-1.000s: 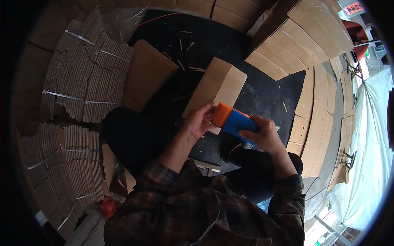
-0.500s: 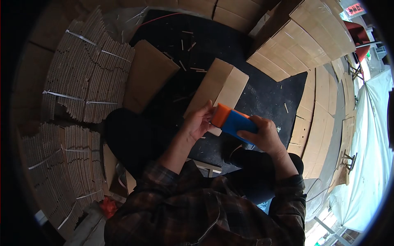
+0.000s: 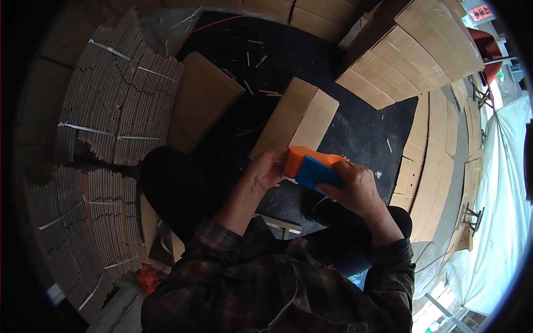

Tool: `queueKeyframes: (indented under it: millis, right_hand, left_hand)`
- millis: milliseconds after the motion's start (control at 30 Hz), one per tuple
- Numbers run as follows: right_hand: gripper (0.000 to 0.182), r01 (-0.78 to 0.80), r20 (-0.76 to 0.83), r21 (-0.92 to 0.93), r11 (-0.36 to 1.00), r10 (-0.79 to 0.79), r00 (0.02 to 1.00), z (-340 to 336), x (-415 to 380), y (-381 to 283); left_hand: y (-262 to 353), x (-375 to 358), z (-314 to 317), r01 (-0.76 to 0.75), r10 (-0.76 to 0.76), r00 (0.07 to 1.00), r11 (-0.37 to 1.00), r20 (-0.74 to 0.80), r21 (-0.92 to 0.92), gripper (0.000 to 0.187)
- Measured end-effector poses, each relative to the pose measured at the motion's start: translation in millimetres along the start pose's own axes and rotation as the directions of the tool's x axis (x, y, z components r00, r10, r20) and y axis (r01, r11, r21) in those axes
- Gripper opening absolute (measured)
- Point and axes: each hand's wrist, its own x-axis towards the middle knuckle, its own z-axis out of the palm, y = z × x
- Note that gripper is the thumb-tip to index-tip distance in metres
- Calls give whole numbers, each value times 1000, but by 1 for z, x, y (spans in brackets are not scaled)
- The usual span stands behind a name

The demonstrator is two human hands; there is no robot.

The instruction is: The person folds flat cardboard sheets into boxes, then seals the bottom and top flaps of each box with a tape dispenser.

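Gripping orange-and-blue block (image 3: 311, 166) with both hands above lap, over black mat (image 3: 355, 127). Left hand (image 3: 267, 169) pinching orange end, fingers curled. Right hand (image 3: 355, 188) wrapped over blue end. Folded cardboard sheet (image 3: 297, 116) just beyond block on mat. Bundled cardboard stacks (image 3: 119, 94) at left, strapped with white bands. Flat cardboard panels (image 3: 405, 50) at upper right.

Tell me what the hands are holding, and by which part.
Both hold one orange-and-blue block: the left hand at its orange end, the right hand over its blue end.
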Motion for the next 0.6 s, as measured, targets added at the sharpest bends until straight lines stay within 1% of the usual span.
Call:
queueKeyframes:
  millis: [67, 133, 167, 200, 233, 267, 333, 367, 433, 467, 500, 567, 600]
  right_hand:
    - [39, 4, 2, 6, 1000, -4, 1000, 1, 0, 0]
    - [39, 8, 2, 8, 1000, -8, 1000, 2, 0, 1]
    - [39, 13, -15, 15, 1000, -13, 1000, 5, -1, 2]
    - [40, 18, -32, 21, 1000, -17, 999, 6, -1, 2]
    - [40, 17, -31, 22, 1000, -16, 999, 5, -1, 2]
    - [40, 6, -28, 41, 999, -5, 1000, 1, -2, -1]
    - [41, -1, -29, 59, 998, 2, 1000, -2, -3, -1]
    - [42, -25, -25, 88, 996, 28, 999, -2, -5, 0]
    - [44, -45, -17, 117, 992, 48, 999, -2, -5, 5]
    - [43, -50, -27, 139, 989, 54, 998, -2, -4, 7]
    - [42, -52, -39, 159, 986, 59, 997, -3, -2, 10]
    - [42, -64, -45, 156, 986, 72, 996, -4, -1, 16]
    - [42, -78, -44, 153, 985, 86, 995, -4, -3, 18]
  left_hand:
    - [-3, 2, -4, 8, -9, 1000, 1000, -10, -10, 33]
    - [-5, 4, -4, -54, 56, 996, 998, -63, 30, 28]
    - [-7, 6, -4, -53, 55, 996, 998, -64, 32, 28]
    - [-8, 5, 0, -182, 196, 975, 975, -109, 126, 23]
    - [-8, 4, 2, -299, 335, 932, 927, -141, 224, 17]
    - [-5, 4, -2, -298, 334, 932, 928, -144, 224, 17]
    - [12, 4, -11, -368, 408, 903, 897, -138, 244, 12]
    - [20, 1, -12, -368, 408, 902, 897, -139, 247, 12]
    - [37, -11, 0, -416, 478, 851, 867, -219, 276, 19]
    - [41, -11, -6, -404, 445, 881, 885, -162, 233, 23]
    - [42, -14, -6, -404, 446, 880, 883, -160, 237, 23]
    - [43, -17, -4, -344, 361, 926, 927, -108, 150, 20]
    - [43, -19, -1, -342, 359, 927, 928, -108, 150, 20]
